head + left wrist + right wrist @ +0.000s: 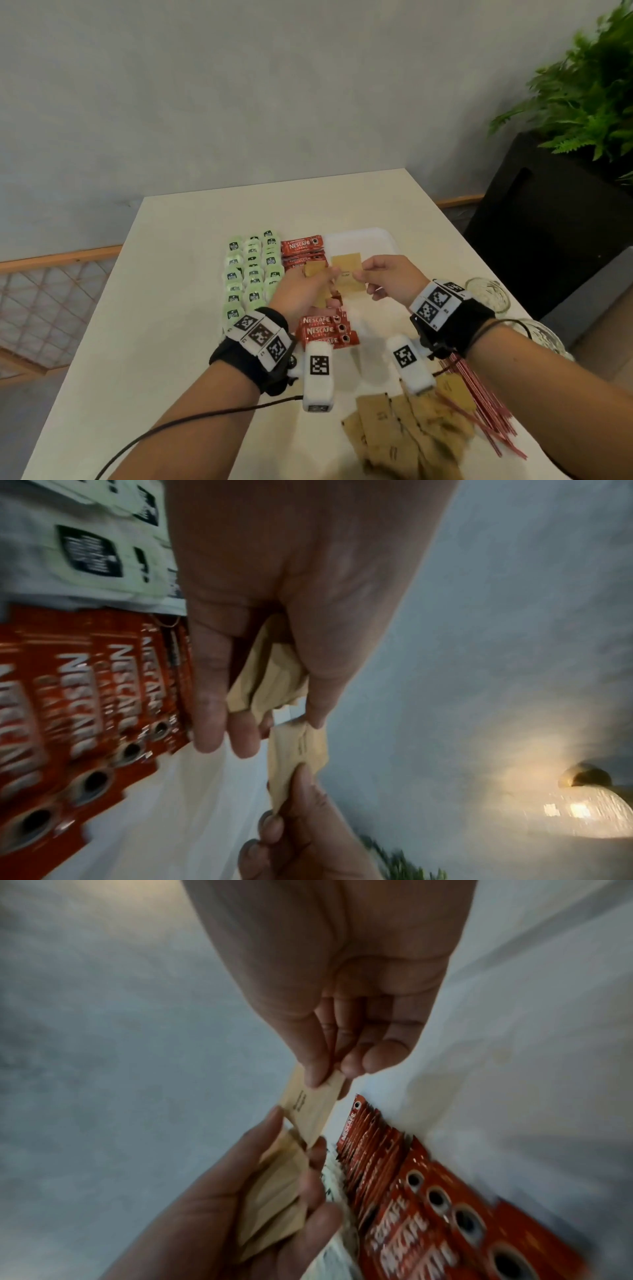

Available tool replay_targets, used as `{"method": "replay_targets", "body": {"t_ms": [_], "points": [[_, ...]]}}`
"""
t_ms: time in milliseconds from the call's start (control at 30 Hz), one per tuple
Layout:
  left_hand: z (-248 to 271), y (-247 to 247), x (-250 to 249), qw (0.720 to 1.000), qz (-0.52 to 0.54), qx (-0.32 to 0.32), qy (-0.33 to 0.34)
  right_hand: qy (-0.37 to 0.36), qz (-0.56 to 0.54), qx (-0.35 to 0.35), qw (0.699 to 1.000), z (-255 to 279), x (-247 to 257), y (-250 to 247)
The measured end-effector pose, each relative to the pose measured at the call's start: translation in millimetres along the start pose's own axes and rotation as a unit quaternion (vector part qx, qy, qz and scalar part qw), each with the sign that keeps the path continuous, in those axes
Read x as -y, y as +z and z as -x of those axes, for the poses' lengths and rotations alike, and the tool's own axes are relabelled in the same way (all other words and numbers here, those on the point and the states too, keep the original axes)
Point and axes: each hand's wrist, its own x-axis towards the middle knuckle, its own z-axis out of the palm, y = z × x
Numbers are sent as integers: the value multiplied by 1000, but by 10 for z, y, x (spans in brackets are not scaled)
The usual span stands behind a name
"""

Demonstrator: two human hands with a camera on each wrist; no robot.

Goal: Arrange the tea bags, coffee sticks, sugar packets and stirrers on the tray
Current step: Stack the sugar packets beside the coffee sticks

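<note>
Nearest me, loose brown paper sugar packets lie fanned on the white bench, with thin red stirrers just to their right. Further off, from the left: rows of pale green tea bags, then red Nescafé coffee sticks beside the white tray. My left hand curls around a small stack of brown packets. My right hand pinches one brown packet between thumb and forefinger, its other end touching my left fingertips. My hands hide the middle coffee sticks. Clear glass bowls stand far right, partly cut off.
</note>
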Motion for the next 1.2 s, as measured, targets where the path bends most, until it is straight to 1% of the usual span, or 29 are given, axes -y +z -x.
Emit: {"method": "replay_targets", "body": {"t_ms": [100,167,233,300,500,600,733,833,900,967,1000,1033,1100,1200], "points": [[-173,-214,-100,999,26,-28,-24,31,27,-31,999,-456,25,-41],[-278,-372,-133,997,51,-45,-29,69,47,-51,995,-773,2,-58],[-351,-509,-155,994,93,-53,-38,109,65,-63,990,-1033,-19,-38],[-403,-619,-163,988,137,-53,-50,131,92,-67,985,-1228,-47,7],[-550,-852,-108,971,227,-63,-51,122,179,-67,974,-1562,-114,102],[-606,-892,-79,967,245,-35,-66,124,210,-52,968,-1660,-104,127],[-596,-862,-85,961,262,13,-83,133,234,-49,962,-1722,-80,133],[-566,-842,-104,961,265,37,-72,133,236,-61,961,-1702,-88,125],[-543,-818,-98,964,256,40,-61,133,238,-76,959,-1611,-100,115],[-510,-780,-76,969,240,38,-52,101,238,-96,961,-1464,-77,123],[-480,-753,-70,972,227,38,-45,69,231,-102,965,-1378,-44,139],[-450,-725,-72,975,214,37,-36,36,217,-95,971,-1269,25,160],[-392,-642,-91,978,204,31,-19,-17,166,-42,985,-999,193,218],[-272,-485,-151,982,185,24,15,-51,97,52,993,-588,418,297]]}}
